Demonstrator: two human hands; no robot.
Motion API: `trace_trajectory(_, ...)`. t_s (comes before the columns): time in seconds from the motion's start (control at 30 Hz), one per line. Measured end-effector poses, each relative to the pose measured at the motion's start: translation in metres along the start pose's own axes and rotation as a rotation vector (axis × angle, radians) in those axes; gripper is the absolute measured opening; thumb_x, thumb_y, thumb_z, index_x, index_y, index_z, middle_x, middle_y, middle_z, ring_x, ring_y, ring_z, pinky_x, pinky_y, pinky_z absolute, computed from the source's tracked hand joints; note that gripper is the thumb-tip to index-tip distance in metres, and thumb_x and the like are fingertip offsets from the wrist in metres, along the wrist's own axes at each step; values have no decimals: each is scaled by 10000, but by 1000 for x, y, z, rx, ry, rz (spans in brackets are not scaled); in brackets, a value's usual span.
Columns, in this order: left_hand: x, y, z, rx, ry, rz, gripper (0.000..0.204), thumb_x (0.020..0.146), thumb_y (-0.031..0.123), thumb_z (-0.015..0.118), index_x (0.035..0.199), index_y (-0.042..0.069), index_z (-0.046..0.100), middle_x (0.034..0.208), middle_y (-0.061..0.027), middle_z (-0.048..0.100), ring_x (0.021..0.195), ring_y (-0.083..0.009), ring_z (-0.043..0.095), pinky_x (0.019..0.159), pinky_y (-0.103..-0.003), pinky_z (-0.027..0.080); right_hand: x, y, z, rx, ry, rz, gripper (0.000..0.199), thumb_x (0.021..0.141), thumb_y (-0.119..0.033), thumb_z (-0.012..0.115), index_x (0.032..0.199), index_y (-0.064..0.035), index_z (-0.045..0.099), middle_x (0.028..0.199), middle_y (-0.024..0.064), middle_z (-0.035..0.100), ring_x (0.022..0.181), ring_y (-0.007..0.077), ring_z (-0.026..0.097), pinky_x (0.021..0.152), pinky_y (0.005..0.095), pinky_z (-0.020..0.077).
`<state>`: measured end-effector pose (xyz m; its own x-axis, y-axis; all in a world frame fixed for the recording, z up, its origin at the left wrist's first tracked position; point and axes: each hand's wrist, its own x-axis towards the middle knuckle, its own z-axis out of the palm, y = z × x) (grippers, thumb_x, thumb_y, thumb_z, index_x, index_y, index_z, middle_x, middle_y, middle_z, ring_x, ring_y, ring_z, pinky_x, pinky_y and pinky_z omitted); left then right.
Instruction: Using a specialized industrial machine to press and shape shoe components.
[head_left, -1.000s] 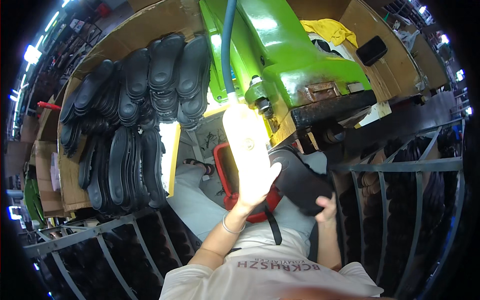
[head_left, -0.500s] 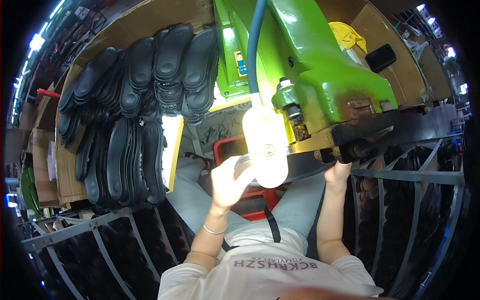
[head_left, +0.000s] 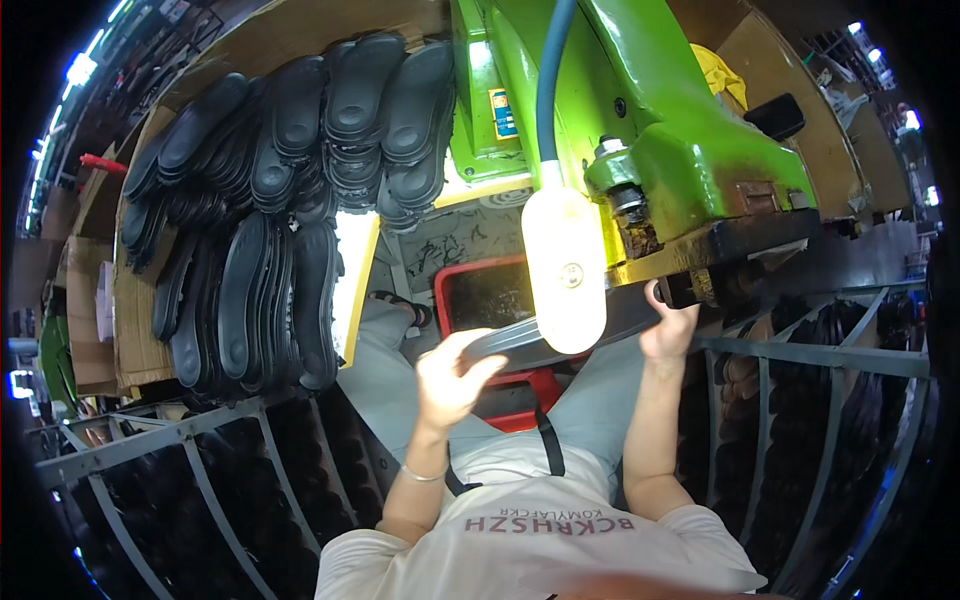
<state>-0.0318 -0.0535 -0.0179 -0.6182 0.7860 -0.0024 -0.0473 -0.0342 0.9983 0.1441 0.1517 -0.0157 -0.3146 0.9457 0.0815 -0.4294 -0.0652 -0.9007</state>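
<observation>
My left hand pinches the left end of a black shoe sole between thumb and fingers. At the other end, my right hand grips the sole close beneath the working head of a green machine. The sole lies roughly level across my lap, its pale edge toward me on the left. A bright lamp on a blue cable hangs in front and hides the sole's middle. Whether the sole touches the machine's tool cannot be made out.
Stacks of black soles stand to the left by a cardboard box. Below the machine sits a red basket between my legs. Metal racks flank me. A yellow cloth and a dark phone-like object are at the far right.
My left hand has moved slightly left and down, and more of the sole's left end shows. My right hand has shifted a little left and up. The view has shifted slightly.
</observation>
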Motion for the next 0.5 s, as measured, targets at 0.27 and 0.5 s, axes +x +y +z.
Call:
trace_trajectory(0.27, 41, 20, 33, 395, -63, 435, 218, 811, 94, 662, 982, -37, 630, 782, -106, 654, 660, -106, 594, 632, -241, 483, 25, -11, -25, 158, 111, 61, 505, 772, 47, 551, 1264, 12, 440, 1103, 99, 570, 991, 196, 571, 880, 305, 459)
trace_trajectory(0.5, 20, 20, -18, 5, 172, 76, 182, 796, -7, 629, 966, -71, 609, 833, -54, 633, 737, -101, 572, 689, -224, 460, -22, 2, 27, 125, 67, 141, 500, 716, 99, 531, 1200, -18, 483, 1038, 78, 594, 918, 163, 594, 823, 283, 481)
